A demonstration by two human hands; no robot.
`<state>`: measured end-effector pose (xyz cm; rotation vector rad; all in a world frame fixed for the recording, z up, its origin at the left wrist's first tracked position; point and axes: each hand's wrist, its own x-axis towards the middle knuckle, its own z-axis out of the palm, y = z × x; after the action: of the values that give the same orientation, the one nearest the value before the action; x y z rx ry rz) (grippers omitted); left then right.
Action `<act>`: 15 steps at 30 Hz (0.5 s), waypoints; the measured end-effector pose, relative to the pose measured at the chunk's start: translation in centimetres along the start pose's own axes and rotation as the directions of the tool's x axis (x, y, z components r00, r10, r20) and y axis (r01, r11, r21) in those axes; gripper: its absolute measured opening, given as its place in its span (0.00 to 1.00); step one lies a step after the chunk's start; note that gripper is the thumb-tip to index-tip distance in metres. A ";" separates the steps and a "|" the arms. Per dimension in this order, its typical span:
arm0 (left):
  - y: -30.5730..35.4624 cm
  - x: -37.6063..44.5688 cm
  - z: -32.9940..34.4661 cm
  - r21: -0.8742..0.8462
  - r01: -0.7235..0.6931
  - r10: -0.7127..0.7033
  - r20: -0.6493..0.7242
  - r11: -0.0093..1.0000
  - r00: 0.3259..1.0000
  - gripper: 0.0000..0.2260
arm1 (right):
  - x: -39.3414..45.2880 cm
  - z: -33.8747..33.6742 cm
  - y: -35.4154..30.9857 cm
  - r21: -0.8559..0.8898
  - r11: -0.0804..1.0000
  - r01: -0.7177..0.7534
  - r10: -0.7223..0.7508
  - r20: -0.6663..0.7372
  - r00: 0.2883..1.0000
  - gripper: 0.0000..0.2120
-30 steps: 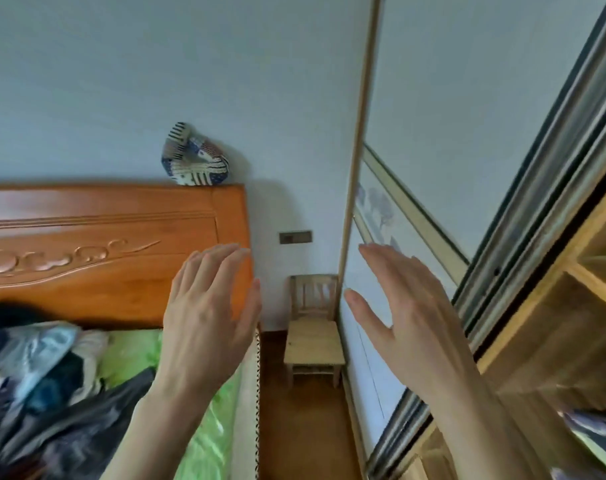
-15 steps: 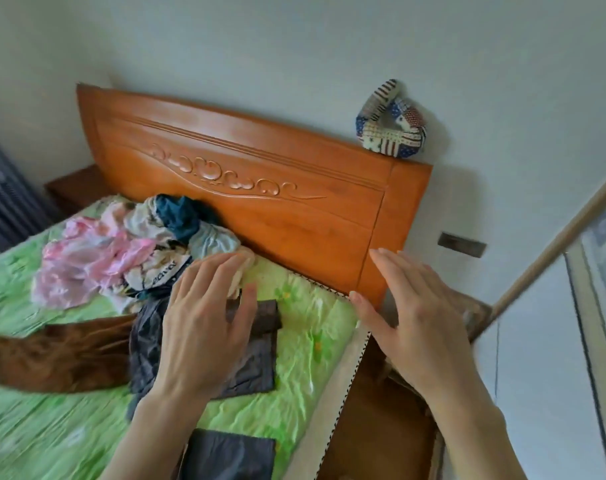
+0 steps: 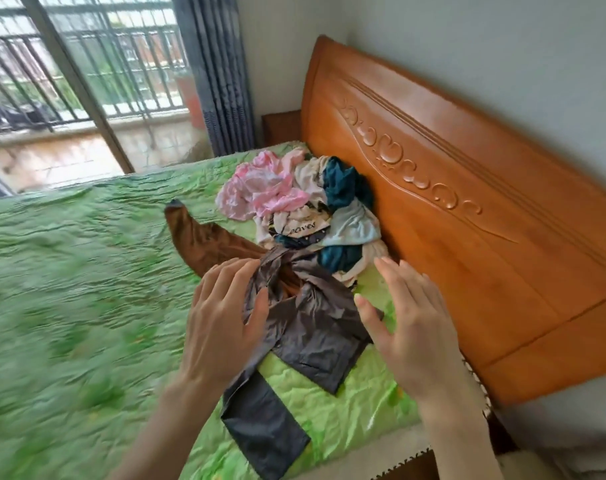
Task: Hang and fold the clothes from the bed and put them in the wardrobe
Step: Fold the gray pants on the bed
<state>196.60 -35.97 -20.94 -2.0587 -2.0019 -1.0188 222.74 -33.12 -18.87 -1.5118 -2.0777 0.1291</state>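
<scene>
A: So, which step is this?

B: Picking the next garment, I'd say. Both hands hover over the bed point(image 3: 87, 271), nothing held yet. Left hand point(image 3: 222, 323) has its fingers spread and relaxed, above the left edge of the grey garment point(image 3: 315, 323); can't tell if it touches the cloth. Right hand point(image 3: 412, 323) is flat, fingers straight, just right of that garment, w/ the headboard point(image 3: 467, 209) beyond it.

A: And the rest of the clothes?

B: Piled at the far end against the headboard: a pink piece point(image 3: 260, 192) on the left, a teal one point(image 3: 343, 185) and a pale blue one point(image 3: 353, 226) to the right, a white printed one point(image 3: 301, 226) in between. A brown garment point(image 3: 204, 240) lies left of the pile, its near end tucked under the grey one. Wardrobe isn't in view.

A: Next move?

B: Prob. grip the grey one, since it's nearest and between the hands. It's twisted at the far end and lies across the brown piece, so it needs lifting free first, then shaking out before folding or hanging. A dark strip point(image 3: 263, 438) trails toward the near edge of the bed; it may be part of the same garment, can't tell.
</scene>
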 end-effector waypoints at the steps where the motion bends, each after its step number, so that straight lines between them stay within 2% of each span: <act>1: -0.2 -0.1 0.4 0.017 0.028 -0.028 -0.012 0.999 1.000 0.20 | 0.7 0.8 0.4 0.018 1.000 0.026 -0.026 0.021 0.999 0.30; 9: -4.1 -1.2 3.5 0.095 0.209 -0.209 -0.006 0.973 0.978 0.19 | 5.0 7.7 0.8 0.126 0.986 0.106 -0.121 0.126 0.985 0.29; 15: -9.1 -2.0 6.0 0.076 0.243 -0.246 0.031 0.967 0.969 0.17 | 6.7 12.9 -0.3 0.111 0.987 0.114 -0.134 0.202 0.970 0.28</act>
<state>190.78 -33.45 -30.05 -1.8438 -2.3220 -0.9325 214.79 -24.08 -26.97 -1.3546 -2.2886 0.3520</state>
